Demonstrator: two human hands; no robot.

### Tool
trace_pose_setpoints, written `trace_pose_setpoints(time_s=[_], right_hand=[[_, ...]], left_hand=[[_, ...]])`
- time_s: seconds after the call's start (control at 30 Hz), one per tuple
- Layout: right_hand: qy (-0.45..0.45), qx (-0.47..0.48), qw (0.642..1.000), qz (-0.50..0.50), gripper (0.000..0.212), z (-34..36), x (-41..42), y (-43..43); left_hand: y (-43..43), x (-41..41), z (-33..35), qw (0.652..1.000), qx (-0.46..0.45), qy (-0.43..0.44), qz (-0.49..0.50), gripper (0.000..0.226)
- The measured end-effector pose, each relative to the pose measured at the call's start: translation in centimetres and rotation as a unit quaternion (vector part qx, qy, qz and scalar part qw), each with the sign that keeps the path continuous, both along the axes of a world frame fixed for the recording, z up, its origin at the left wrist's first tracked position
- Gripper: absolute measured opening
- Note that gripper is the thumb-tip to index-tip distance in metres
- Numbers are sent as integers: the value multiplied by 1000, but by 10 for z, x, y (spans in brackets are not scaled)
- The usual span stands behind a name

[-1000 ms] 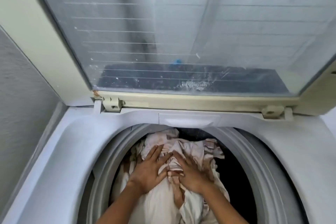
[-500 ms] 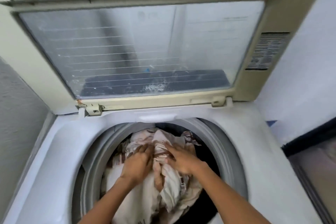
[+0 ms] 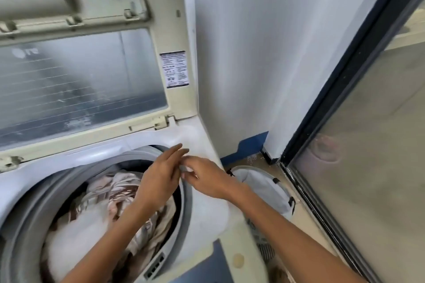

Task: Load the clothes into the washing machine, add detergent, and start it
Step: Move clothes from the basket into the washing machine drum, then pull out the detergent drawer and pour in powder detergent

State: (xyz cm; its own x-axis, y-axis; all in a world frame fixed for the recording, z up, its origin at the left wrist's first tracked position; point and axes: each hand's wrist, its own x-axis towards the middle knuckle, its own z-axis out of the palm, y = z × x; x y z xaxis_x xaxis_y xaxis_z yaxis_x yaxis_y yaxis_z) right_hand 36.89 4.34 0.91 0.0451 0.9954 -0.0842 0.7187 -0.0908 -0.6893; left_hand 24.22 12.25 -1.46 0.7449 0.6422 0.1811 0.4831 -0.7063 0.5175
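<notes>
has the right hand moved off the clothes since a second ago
Yes. The right hand has left the clothes in the middle of the drum and moved right. It is now over the grey drum rim on the right side.

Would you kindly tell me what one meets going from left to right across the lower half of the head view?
Pale, brown-patterned crumpled clothes → left hand → right hand → white fabric laundry basket on the floor → dark-framed frosted glass door.

Two hands, one washer, one basket
</notes>
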Motion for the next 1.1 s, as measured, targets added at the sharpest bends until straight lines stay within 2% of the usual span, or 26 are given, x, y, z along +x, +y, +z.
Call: trace_pose_setpoints(time_s=[0.07,0.2,0.33,0.47,0.63,0.8,1.1], right_hand=[[16,41,999,-14,28,8,21,-19],[34,82,996,-31,18,4,77,-52],[74,17,995,-66,33,-33,165,-86],[59,-42,990,-119,33,-74,243,-121],[42,-130,980,-145,33,-152,300,-157],[53,-181,968,-168,36,-232,323,-175],[64,-227,942,-239,39,-410,339,-172]], left_hand=[[-20,28,16,1000,13,-21,-1,53],[-52,83,34,999,31,-20,-30,52],[-77,142,27,998,58,29,-19,41],[-87,210,-9,995,37,92,-29,38],[-106,264,-99,975,-40,217,15,41],[-122,282,-184,968,-57,240,41,41],[-126,277,-370,946,-100,270,152,50]])
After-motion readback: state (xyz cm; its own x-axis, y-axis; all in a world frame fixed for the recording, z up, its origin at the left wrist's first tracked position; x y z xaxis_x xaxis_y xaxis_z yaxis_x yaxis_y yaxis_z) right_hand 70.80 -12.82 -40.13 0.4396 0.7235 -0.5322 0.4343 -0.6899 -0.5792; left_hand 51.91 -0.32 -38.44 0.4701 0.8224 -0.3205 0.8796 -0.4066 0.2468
